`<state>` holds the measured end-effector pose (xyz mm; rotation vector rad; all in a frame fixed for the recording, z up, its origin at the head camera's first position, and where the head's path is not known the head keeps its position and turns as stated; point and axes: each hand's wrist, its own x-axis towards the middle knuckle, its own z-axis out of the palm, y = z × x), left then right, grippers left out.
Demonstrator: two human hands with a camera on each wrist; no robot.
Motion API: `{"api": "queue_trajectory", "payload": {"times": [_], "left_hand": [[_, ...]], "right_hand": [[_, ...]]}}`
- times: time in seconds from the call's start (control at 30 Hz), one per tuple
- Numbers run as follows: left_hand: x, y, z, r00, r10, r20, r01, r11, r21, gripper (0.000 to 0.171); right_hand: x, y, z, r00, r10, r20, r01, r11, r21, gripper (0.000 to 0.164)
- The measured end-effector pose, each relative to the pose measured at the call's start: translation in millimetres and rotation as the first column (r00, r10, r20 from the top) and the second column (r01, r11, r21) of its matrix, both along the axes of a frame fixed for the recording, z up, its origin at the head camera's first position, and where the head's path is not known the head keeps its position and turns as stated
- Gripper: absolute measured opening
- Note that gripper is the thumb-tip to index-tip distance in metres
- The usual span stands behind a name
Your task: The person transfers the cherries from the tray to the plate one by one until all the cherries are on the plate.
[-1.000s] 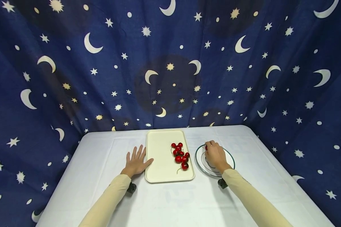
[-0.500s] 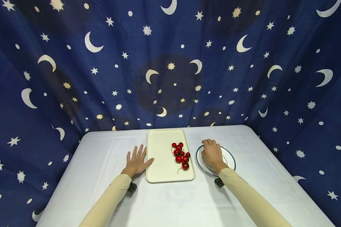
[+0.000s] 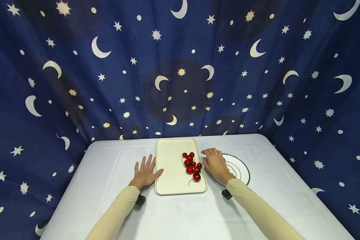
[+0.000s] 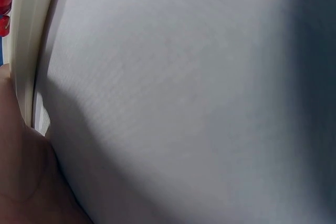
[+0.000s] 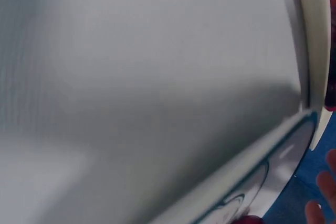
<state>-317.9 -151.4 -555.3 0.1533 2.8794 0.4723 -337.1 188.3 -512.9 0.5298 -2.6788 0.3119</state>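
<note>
My left hand [image 3: 144,172] lies spread on the cloth beside the cream tray [image 3: 168,180], its thumb on the tray's left rim. Along the tray's right side sits a group of several red cherries [image 3: 190,170], some with stems. My right hand [image 3: 215,163] is over the left edge of the white plate [image 3: 241,168], fingers pointing towards the tray, loosely bent with nothing visible between them. In the right wrist view, its fingers [image 5: 326,184] are apart, and a red cherry [image 5: 248,220] shows on the plate, partly cut off by the frame.
A white cloth covers the table [image 3: 180,216]. Behind it and at both sides hangs a dark blue curtain [image 3: 126,83] with moons and stars. The plate stands just right of the tray, with a narrow gap between them.
My right hand has moved left from above the plate towards the tray. The cherry seen at its fingertips a second ago no longer shows there. The left hand stays put.
</note>
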Motion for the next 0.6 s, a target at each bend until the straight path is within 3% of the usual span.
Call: {"api": "queue_trajectory", "payload": {"times": [0.33, 0.6], "left_hand": [[1.7, -3.2, -0.5, 1.000, 0.013, -0.008, -0.013, 1.000, 0.008, 0.091], [1.2, -1.9, 1.7, 1.000, 0.010, -0.011, -0.010, 1.000, -0.003, 0.090]], "right_hand": [[2.9, -13.4, -4.1, 0.990, 0.127, 0.065, -0.128, 0.992, 0.013, 0.032], [7.2, -16.8, -2.8, 0.984, 0.129, 0.122, -0.136, 0.989, 0.051, 0.036]]}}
